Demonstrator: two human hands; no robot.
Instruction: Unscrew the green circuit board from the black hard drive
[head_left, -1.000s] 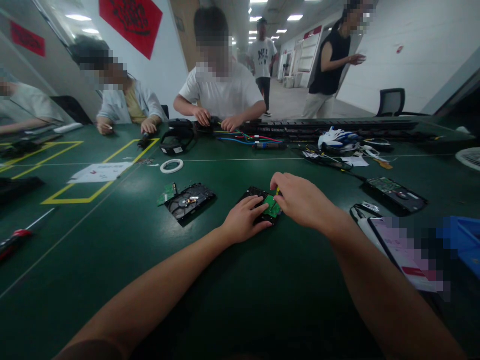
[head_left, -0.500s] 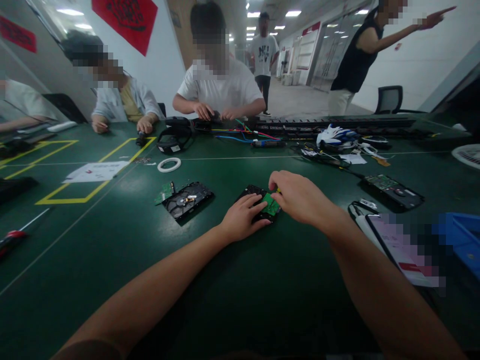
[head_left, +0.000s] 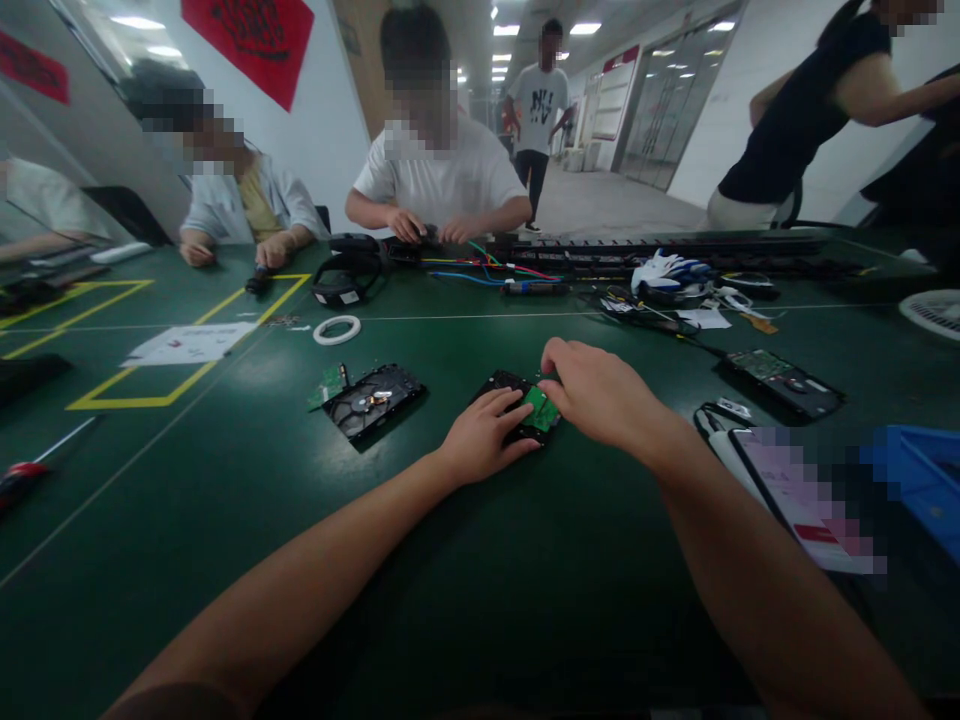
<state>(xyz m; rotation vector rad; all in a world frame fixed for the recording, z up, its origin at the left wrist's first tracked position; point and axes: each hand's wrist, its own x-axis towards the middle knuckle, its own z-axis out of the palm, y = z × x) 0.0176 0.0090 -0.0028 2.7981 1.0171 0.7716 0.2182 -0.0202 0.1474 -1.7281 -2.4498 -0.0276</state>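
A black hard drive [head_left: 504, 381] with a green circuit board [head_left: 543, 407] on its upper face lies on the table in front of me. My left hand [head_left: 484, 436] grips it, the fingers laid across its top and the thumb along the near edge. Over the board's far right corner, my right hand [head_left: 592, 392] is closed in a pinch. Whatever sits between those fingers is hidden now. To the left lies a second hard drive [head_left: 386, 392], its underside showing, with a loose green circuit board [head_left: 325, 389] at its left end.
Another hard drive [head_left: 784, 382] lies at the right, beyond a clipboard [head_left: 772, 485] and a blue bin [head_left: 919, 470]. A white ring [head_left: 337, 330], a screwdriver [head_left: 26, 480], gloves [head_left: 669, 272] and cables are spread around. Co-workers sit across the table.
My right hand has shifted very slightly, and a bit of yellow seen at its fingertips before is out of sight. My left hand and the hard drive stay put. People behind have moved.
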